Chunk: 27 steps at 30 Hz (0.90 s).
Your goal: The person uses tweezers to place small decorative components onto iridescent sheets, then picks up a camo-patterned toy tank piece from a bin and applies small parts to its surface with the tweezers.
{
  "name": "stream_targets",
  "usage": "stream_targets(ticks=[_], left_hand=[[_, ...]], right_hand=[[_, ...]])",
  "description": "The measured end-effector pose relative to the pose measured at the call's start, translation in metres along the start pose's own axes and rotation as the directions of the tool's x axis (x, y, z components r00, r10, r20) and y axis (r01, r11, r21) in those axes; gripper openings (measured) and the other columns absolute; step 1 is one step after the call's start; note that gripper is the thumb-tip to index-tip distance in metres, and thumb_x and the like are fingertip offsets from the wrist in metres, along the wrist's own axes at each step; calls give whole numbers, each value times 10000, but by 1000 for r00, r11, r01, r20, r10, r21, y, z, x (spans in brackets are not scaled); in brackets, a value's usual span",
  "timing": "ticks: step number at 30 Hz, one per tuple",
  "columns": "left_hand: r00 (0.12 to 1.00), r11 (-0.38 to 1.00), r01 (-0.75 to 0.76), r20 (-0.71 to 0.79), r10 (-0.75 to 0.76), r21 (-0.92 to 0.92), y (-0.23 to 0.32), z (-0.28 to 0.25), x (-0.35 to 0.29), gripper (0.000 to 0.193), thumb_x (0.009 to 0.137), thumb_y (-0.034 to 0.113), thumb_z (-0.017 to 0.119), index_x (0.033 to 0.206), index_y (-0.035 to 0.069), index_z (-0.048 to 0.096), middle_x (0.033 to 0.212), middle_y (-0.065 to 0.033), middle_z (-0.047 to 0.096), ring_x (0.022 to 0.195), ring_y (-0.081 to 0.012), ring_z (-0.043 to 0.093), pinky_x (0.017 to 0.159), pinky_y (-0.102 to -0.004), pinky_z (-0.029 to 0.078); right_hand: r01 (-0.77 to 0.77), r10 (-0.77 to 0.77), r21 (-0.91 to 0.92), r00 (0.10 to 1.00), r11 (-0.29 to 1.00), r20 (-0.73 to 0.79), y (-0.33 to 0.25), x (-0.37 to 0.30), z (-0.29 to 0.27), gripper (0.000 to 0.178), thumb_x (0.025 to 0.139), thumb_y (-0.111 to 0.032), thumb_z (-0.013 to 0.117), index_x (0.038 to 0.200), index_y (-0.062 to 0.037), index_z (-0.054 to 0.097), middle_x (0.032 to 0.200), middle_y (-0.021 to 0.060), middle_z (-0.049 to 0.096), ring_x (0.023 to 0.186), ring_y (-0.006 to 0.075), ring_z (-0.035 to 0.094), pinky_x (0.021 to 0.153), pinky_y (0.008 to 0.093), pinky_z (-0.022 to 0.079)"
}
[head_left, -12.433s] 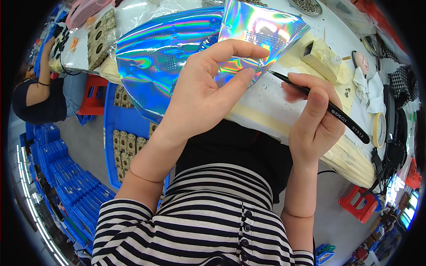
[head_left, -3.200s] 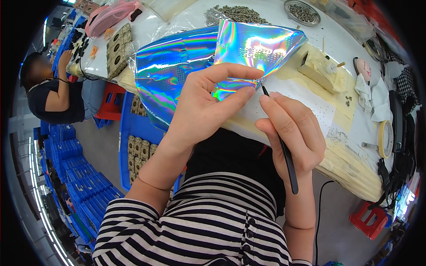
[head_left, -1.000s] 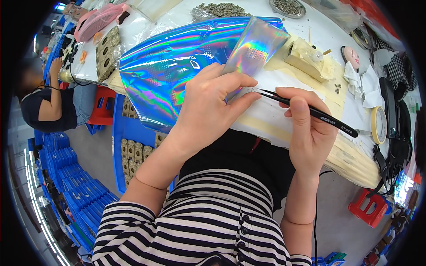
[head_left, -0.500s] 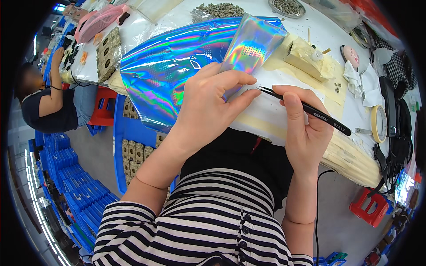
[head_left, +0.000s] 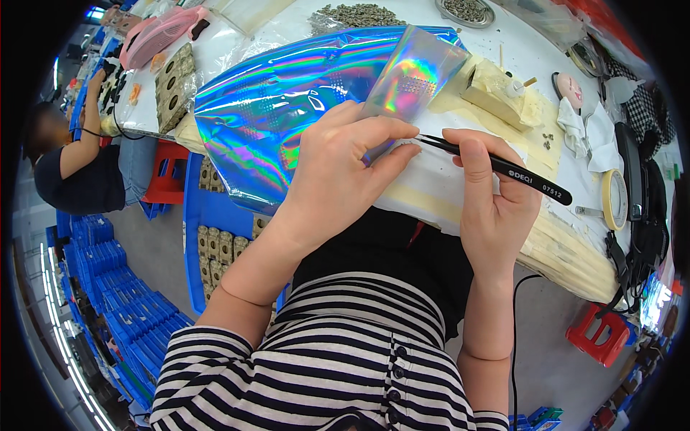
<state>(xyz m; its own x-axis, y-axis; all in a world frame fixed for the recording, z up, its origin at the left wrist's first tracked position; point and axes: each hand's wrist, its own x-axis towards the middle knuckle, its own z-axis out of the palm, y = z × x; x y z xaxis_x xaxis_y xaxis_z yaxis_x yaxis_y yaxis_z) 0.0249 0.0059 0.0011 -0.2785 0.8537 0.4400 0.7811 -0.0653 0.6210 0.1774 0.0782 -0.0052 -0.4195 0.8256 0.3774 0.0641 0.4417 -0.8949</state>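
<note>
My right hand [head_left: 496, 194] grips black tweezers [head_left: 514, 171] between thumb and fingers, their points directed left. Those points reach the forefinger tip of my left hand [head_left: 341, 169], whose thumb and forefinger are bent with a small gap between them. A folded strip of clear iridescent film [head_left: 413, 79] stands up from my left hand and shows again inside that gap; the fingers around it are mostly hidden. Anything at the tweezer points is too small to name. Under my left hand lies a large shiny blue holographic sheet [head_left: 251, 100].
A tape-covered block [head_left: 496, 93] with thin sticks stands right of the film. Small metal parts lie heaped [head_left: 352, 18] and in a round dish [head_left: 467, 11] at the back. A tape roll [head_left: 614, 200] sits at right. A co-worker [head_left: 75, 165] sits left, beyond a blue tray [head_left: 198, 237].
The film strip's upper end has shifted slightly right. The tweezer points have moved up to my left forefinger tip, and their rear end has swung up a little.
</note>
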Motion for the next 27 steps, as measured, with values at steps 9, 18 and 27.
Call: stream_targets(ticks=[9,18,27], left_hand=[[997,995,82,9,-82,-51,5,-2,-1,136,735,107,732,855,51,704,746,-81,656,659,-212,568,571,-317,456],[999,1000,11,-34,-12,-2,1,2,-1,86,741,101,720,805,57,684,663,-75,604,622,-212,529,541,-322,418],[1000,992,-6,13,5,128,4,-2,2,76,761,82,718,817,39,690,748,-68,666,641,-158,570,566,-259,435]], right_hand=[[-7,7,-8,1000,1000,-30,1,0,1,227,946,-163,564,929,28,685,842,48,667,745,93,565,704,226,452],[23,-25,-29,997,999,-71,0,-1,-1,221,939,-170,576,916,23,681,825,40,663,729,91,561,690,224,444],[106,-109,-59,992,993,-65,2,-1,-8,130,843,-137,692,877,-11,679,807,65,674,689,144,595,619,244,467]])
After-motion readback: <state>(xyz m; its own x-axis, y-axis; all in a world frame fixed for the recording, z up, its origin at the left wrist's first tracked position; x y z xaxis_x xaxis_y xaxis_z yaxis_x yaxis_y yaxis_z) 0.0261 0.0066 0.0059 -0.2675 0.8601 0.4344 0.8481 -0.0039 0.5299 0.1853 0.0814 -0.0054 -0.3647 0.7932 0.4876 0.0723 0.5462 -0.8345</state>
